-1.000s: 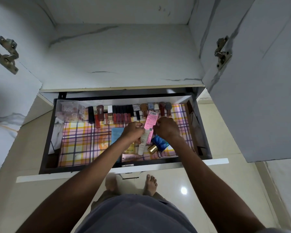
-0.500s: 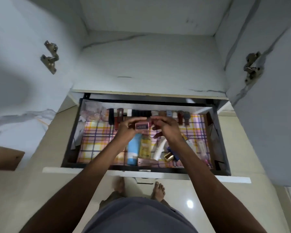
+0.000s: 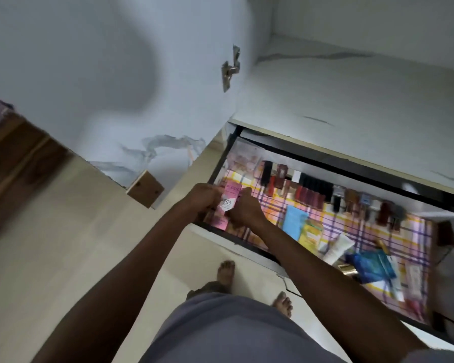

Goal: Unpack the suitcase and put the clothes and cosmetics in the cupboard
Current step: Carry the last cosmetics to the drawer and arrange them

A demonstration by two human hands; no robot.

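Note:
Both hands hold a pink cosmetics packet marked BB over the left end of the open cupboard drawer. My left hand grips its left edge and my right hand pinches its right edge. The drawer has a checked liner and holds a row of lipsticks and small bottles along the back. A blue tube, a yellow tube, a white tube and a blue packet lie loose in it.
The open cupboard door with a hinge stands at the left. A white shelf lies above the drawer. My bare feet stand on the pale floor below the drawer front. A wooden block sits at the door's lower corner.
The view has swung left and tilted. Both hands moved from the drawer's middle to its left end, and the pink packet now stands upright between them.

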